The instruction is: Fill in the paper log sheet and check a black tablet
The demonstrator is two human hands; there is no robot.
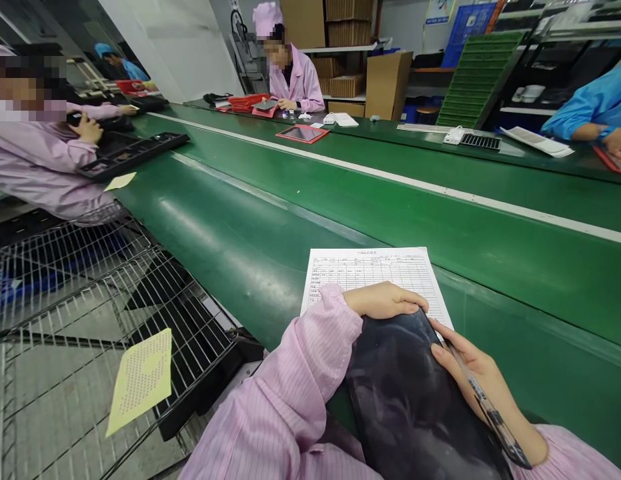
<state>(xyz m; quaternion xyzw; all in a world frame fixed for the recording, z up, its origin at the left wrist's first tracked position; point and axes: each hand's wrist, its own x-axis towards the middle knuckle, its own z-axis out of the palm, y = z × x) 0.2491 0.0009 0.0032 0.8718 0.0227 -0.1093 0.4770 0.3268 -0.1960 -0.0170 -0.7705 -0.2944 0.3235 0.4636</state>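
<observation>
A dark, glossy tablet-like panel (410, 400) is tilted up close in front of me, its surface smudged with reflections. My left hand (390, 300) is closed over its top edge, fingers curled at the upper corner. At the right edge, my right hand (477, 373) has its thumb on the panel's side. A slim pen (490, 407) with a patterned barrel lies between that thumb and forefinger, running back over the wrist. Under and beyond my left hand lies a printed form sheet (380, 270) with a table and some handwritten entries; its lower part is hidden.
A green conveyor belt (270, 233) crosses the view. A wire rack (80, 373) at left bears a yellow dotted sheet (143, 377). Co-workers sit at the left, far side and right. A tablet in a red frame (303, 133) and a black tray (135, 157) lie farther off.
</observation>
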